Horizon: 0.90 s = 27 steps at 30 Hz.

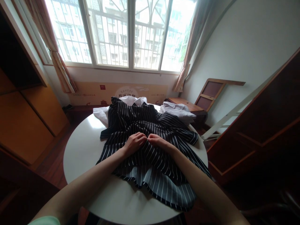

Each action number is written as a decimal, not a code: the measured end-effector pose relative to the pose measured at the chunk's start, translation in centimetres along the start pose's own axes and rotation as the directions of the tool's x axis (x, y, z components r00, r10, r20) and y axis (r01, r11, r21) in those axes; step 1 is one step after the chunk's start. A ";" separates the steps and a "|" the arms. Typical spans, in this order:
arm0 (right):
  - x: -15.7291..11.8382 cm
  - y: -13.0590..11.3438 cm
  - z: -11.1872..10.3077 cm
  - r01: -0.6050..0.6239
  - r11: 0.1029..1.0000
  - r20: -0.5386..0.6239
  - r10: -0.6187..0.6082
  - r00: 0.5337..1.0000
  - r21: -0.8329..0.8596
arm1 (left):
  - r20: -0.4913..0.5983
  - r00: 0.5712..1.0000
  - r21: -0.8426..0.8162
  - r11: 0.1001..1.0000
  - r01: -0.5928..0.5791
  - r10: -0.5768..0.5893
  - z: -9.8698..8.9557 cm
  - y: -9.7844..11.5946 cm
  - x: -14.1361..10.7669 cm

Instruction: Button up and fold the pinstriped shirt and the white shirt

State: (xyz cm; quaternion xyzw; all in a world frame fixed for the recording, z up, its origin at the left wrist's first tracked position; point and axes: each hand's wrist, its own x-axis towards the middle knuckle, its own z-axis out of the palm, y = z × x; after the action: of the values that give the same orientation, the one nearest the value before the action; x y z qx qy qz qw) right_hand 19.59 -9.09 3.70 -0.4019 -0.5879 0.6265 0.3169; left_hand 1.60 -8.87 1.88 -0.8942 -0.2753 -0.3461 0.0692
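Striped garment (140,114) is lying on the tabletop (78,150), its length slanting toward you, hem nearest; your left grip (134,142) and right grip (159,142) are pinching its middle, nearly meeting, equally close.

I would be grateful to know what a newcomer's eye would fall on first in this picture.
Probably the black garment with white stripes, spread over the round white table, with the left hand and right hand close together at its middle. The bright window across the top of the view would likely come next, then the white cloth lying toward the table's far right edge.
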 end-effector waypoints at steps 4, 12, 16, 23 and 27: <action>0.4 0.2 -0.1 0.010 1.000 -0.013 -0.010 1.000 0.013 | 0.002 1.000 -0.009 1.000 -0.020 0.020 0.1 0.0 0.0; 1.1 1.0 -0.4 -0.015 0.997 -0.072 0.020 0.997 0.078 | 0.040 0.999 -0.072 0.997 -0.033 0.036 -0.2 -0.5 0.5; 0.8 0.7 -0.5 -0.016 0.996 -0.021 0.018 1.000 0.093 | 0.062 0.998 -0.162 0.987 0.014 -0.004 -0.3 -0.5 0.5; -0.1 -0.4 -0.8 -0.014 0.991 0.138 0.032 0.990 -0.130 | 0.415 0.891 -0.535 0.743 0.403 -0.184 -2.6 -2.4 1.0; 0.0 -0.1 -2.3 0.127 0.892 -0.362 -0.302 0.882 -0.435 | 0.066 0.729 -0.373 0.661 0.652 -0.682 -4.3 -6.6 0.2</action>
State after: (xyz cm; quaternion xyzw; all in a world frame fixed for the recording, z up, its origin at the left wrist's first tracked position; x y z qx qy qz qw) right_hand 21.59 -7.93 3.83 -0.5141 -0.6623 0.3522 0.4159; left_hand -4.36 -4.58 4.75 -0.7125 -0.5100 -0.4279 -0.2216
